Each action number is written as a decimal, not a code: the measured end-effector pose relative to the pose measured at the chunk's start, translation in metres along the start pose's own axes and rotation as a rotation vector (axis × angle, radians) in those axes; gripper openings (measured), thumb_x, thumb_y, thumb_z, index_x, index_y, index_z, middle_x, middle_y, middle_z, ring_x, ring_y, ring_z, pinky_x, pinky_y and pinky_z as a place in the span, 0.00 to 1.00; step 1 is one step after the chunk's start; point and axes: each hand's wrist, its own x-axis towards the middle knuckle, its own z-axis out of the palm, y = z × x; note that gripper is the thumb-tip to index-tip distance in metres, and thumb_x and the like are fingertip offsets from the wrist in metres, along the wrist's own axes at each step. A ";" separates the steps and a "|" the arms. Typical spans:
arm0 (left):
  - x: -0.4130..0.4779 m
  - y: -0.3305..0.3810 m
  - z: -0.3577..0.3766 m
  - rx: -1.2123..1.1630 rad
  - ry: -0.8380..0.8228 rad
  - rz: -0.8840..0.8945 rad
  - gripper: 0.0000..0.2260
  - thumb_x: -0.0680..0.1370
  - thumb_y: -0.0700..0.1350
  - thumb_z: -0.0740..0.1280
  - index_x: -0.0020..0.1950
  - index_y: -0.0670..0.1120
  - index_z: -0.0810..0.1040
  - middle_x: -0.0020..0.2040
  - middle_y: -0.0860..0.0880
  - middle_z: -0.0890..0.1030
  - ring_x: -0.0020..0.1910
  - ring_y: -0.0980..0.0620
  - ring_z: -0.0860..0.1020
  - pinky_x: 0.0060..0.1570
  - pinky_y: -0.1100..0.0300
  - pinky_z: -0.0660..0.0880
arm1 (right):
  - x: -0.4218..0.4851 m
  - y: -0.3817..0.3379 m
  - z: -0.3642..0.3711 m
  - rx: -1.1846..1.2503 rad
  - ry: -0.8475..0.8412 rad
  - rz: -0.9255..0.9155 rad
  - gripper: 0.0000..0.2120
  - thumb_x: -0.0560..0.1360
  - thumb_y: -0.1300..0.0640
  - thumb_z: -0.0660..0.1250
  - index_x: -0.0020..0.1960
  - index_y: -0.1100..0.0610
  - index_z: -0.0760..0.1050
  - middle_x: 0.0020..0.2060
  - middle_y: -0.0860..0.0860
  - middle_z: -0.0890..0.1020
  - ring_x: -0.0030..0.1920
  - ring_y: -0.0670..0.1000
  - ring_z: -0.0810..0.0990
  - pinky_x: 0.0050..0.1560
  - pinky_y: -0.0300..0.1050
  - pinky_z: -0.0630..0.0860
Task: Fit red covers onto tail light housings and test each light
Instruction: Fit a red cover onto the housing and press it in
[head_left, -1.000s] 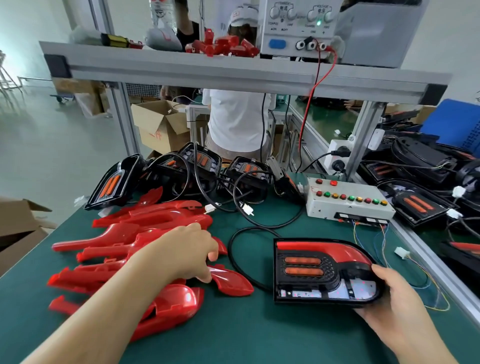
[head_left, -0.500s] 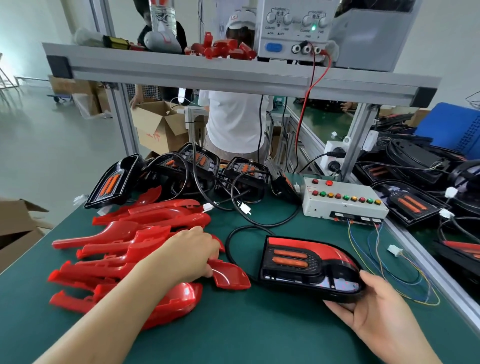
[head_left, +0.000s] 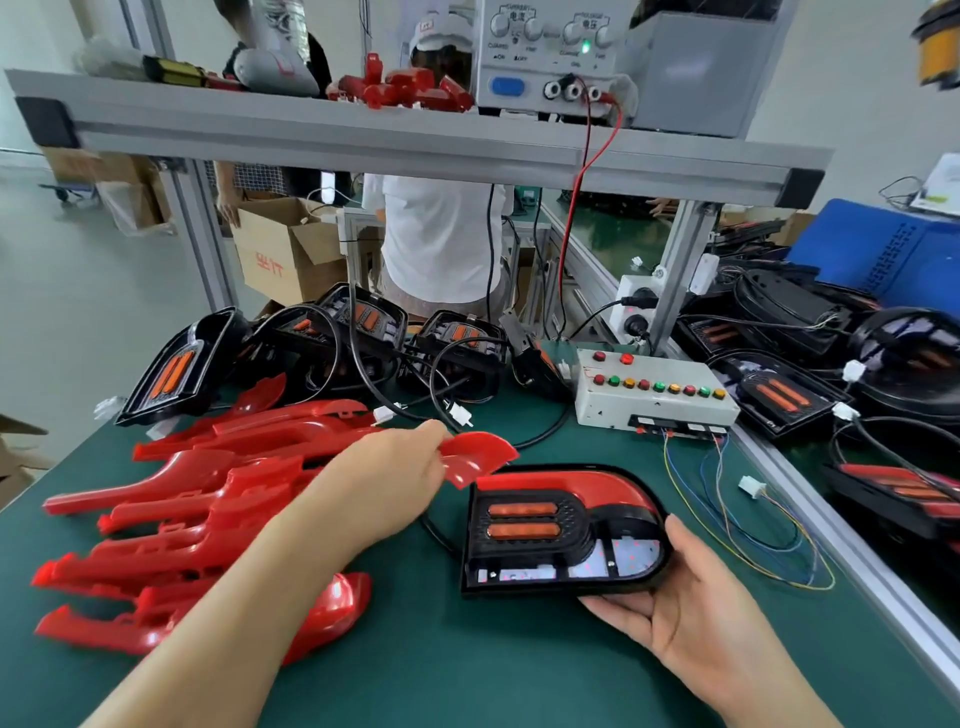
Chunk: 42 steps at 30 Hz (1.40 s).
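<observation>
While right hand (head_left: 691, 618) cups the housing (head_left: 561, 530), left hand (head_left: 384, 478) pinches a red cover (head_left: 475, 460).

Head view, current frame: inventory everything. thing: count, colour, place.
tail light housing: 1, black, orange lenses, red strip along top; centre of mat
red cover: 1, red; in left hand, above housing's upper-left corner
loose covers: a pile, count unclear, red; left side of mat
bare housings: at least four, black with orange lenses; back of mat, among black cables
test box: 1, white, red/green/yellow buttons; back right of mat
power supply: 1, pale grey, green lamp lit; upper shelf
more housings: several, black; bench to the right
cardboard box: 1, brown; floor behind bench
mat: 1, green; bench top
left hand: pinches red cover
right hand: grips housing's lower-right edge
</observation>
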 end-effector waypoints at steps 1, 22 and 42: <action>-0.001 0.008 0.004 -0.042 0.018 0.028 0.13 0.82 0.49 0.51 0.57 0.48 0.72 0.52 0.48 0.80 0.53 0.45 0.78 0.54 0.50 0.73 | -0.001 0.001 0.001 -0.003 -0.008 0.009 0.25 0.72 0.45 0.62 0.61 0.60 0.77 0.57 0.63 0.82 0.51 0.66 0.83 0.41 0.59 0.82; -0.049 0.092 0.079 -0.134 0.417 0.299 0.15 0.69 0.50 0.70 0.53 0.46 0.84 0.38 0.52 0.77 0.36 0.51 0.77 0.35 0.58 0.78 | -0.003 0.006 -0.001 -0.108 -0.008 -0.003 0.28 0.73 0.42 0.60 0.62 0.61 0.77 0.56 0.65 0.82 0.52 0.64 0.83 0.46 0.58 0.82; -0.048 0.092 0.113 -0.097 0.685 0.270 0.16 0.72 0.51 0.63 0.46 0.43 0.86 0.34 0.48 0.75 0.37 0.52 0.66 0.29 0.57 0.76 | -0.003 0.011 0.001 -0.263 -0.063 -0.135 0.23 0.70 0.52 0.73 0.63 0.57 0.75 0.56 0.63 0.82 0.49 0.61 0.84 0.46 0.55 0.81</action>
